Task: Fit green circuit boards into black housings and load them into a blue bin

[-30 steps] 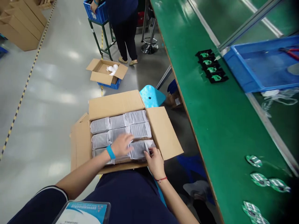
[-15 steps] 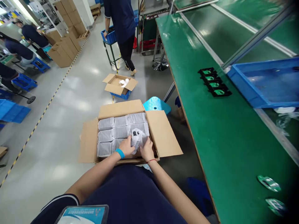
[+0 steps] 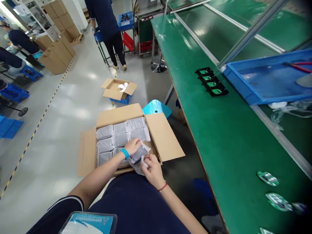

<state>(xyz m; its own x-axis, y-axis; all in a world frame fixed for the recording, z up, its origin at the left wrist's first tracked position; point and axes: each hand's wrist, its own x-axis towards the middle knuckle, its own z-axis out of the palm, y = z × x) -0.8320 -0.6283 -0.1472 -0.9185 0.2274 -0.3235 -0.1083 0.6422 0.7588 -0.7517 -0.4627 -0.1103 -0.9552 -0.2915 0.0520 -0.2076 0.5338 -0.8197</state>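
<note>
An open cardboard box (image 3: 169, 138) in front of me holds rows of grey bundles (image 3: 120, 129) in thin translucent wrapping. In the near right part of the box one wrapped bundle (image 3: 139, 154) lies tilted. My left hand (image 3: 133, 146) rests over its upper left side, with the fingers stretched out. Lower right of it, my right hand (image 3: 151, 167) pinches a whitish piece of wrapping (image 3: 144, 161) between thumb and fingers. The underside of the bundle and part of the box floor are hidden by my hands.
A green workbench (image 3: 202, 130) runs along my right, bearing a black tray with green parts (image 3: 211, 82), a blue bin (image 3: 265, 78) and several loose green pieces (image 3: 268, 178). Beyond the box are a blue stool (image 3: 157, 109) and a smaller open carton (image 3: 118, 89). A person (image 3: 103, 26) stands further off.
My left hand has shifted from gripping the bundle's side to lying over it. My right hand has moved nearer to me with the wrapping. The bundle now lies lower. The person ahead has walked away.
</note>
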